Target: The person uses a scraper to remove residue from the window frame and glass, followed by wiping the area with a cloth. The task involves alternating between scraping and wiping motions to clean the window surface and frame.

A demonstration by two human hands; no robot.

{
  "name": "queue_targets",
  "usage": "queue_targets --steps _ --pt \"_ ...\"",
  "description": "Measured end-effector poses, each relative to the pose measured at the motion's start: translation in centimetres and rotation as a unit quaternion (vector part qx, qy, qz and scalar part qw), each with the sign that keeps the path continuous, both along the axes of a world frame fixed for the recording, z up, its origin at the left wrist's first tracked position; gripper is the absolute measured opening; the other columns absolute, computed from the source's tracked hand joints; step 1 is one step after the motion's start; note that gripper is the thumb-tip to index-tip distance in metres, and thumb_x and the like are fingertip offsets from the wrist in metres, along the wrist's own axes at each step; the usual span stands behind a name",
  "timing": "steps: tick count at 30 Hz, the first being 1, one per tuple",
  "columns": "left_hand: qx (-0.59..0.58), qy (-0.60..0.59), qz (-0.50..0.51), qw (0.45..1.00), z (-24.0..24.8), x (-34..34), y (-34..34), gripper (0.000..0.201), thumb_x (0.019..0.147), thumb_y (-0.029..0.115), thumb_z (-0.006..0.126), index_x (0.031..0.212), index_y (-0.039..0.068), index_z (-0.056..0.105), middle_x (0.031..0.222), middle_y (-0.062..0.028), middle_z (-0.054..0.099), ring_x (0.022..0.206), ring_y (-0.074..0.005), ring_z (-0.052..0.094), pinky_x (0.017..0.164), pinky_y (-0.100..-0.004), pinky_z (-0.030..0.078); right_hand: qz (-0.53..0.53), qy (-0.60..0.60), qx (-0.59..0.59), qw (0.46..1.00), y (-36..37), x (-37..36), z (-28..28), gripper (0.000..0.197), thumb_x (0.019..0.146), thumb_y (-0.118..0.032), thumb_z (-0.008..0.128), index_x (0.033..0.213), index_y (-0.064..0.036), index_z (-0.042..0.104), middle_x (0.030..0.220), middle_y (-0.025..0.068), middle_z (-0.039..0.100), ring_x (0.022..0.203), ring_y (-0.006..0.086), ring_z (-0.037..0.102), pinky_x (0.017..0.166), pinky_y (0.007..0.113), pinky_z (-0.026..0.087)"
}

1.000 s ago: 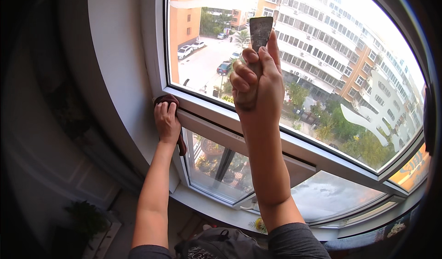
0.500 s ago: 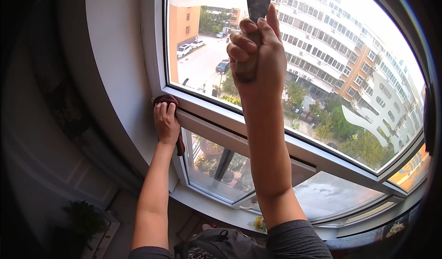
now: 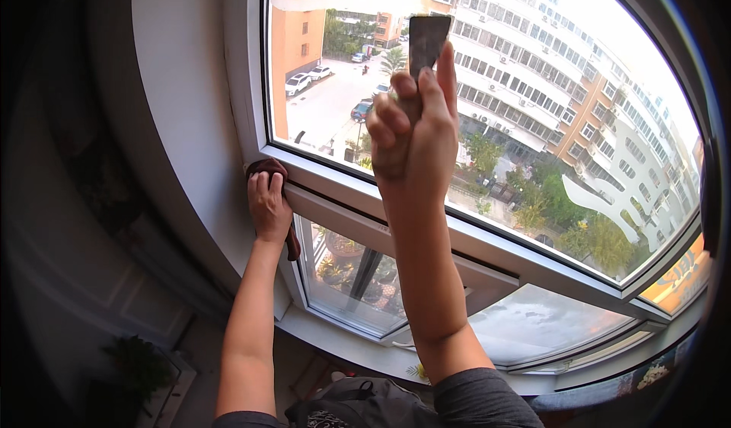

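In my raised right hand is a putty knife; my fingers wrap its handle and the dark, flared blade points up. The blade stands in front of the large upper window pane; whether it touches the glass I cannot tell. My left hand is closed over a dark brown cloth and presses it to the window frame at the pane's lower left corner. One end of the cloth hangs below that hand. A whitish strip crosses the glass at the upper left, and a white branching decal shows at its right.
Smaller panes sit below the white crossbar. A windowsill runs beneath them. At the left is the wall recess, with a potted plant lower down. Buildings and parked cars show outside.
My right hand and the putty knife have come down a little over the pane. My left hand stays on the cloth at the corner. The view has shifted slightly.
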State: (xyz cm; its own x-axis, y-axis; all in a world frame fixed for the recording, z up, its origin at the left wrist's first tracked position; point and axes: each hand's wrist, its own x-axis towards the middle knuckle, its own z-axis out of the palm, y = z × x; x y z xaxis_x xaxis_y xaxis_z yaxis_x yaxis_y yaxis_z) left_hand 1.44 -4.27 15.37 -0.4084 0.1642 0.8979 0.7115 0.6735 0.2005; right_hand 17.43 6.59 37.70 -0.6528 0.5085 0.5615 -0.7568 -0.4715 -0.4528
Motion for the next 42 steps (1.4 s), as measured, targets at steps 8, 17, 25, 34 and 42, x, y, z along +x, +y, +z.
queue_targets --steps 8,17,25,34,42 --pt "0.001 0.003 0.005 1.000 0.0 -0.2 0.2 0.019 0.078 -0.001 0.052 0.096 0.003 0.053 0.097 -0.0164 0.050 0.103 -0.0370 0.049 0.095 -0.0461 0.041 0.017 0.002 -0.005 1.000 0.6 0.4 0.0 0.052 0.102 -0.015 0.034 0.150 -0.0279 0.022 0.082 0.0015 0.045 0.051 0.0071 0.038 0.039 0.020 0.034" --pt "0.000 0.001 0.004 1.000 -0.1 -0.3 0.1 0.023 0.076 -0.001 0.051 0.099 0.002 0.051 0.100 -0.0185 0.049 0.102 -0.0388 0.048 0.093 -0.0476 0.041 0.061 0.013 -0.004 0.998 0.9 0.4 -0.5 0.054 0.101 -0.016 0.037 0.151 -0.0283 0.019 0.083 0.0021 0.044 0.054 0.0084 0.039 0.043 0.022 0.036" --pt "0.000 -0.006 0.009 1.000 0.1 0.0 0.1 0.020 0.077 -0.002 0.052 0.096 0.003 0.053 0.098 -0.0159 0.050 0.103 -0.0360 0.049 0.093 -0.0453 0.042 0.050 0.007 -0.016 0.999 0.9 0.4 -0.5 0.053 0.101 -0.017 0.037 0.150 -0.0298 0.021 0.083 0.0018 0.046 0.051 0.0079 0.040 0.040 0.022 0.035" --pt "-0.003 -0.002 -0.002 1.000 -0.1 -0.2 -0.1 0.026 0.074 -0.002 0.050 0.099 0.000 0.050 0.102 -0.0204 0.048 0.102 -0.0402 0.047 0.092 -0.0492 0.040 0.055 0.019 -0.011 0.998 0.9 -0.1 0.0 0.053 0.102 -0.015 0.038 0.150 -0.0303 0.021 0.081 0.0005 0.046 0.050 0.0071 0.040 0.038 0.021 0.035" --pt "-0.011 -0.014 -0.001 1.000 -0.4 -0.3 0.0 0.025 0.074 -0.002 0.050 0.098 0.001 0.049 0.102 -0.0203 0.047 0.102 -0.0404 0.047 0.092 -0.0493 0.040 0.060 0.012 -0.002 0.998 1.5 -0.1 0.1 0.053 0.101 -0.016 0.039 0.149 -0.0314 0.024 0.082 0.0010 0.046 0.050 0.0068 0.040 0.040 0.021 0.035"
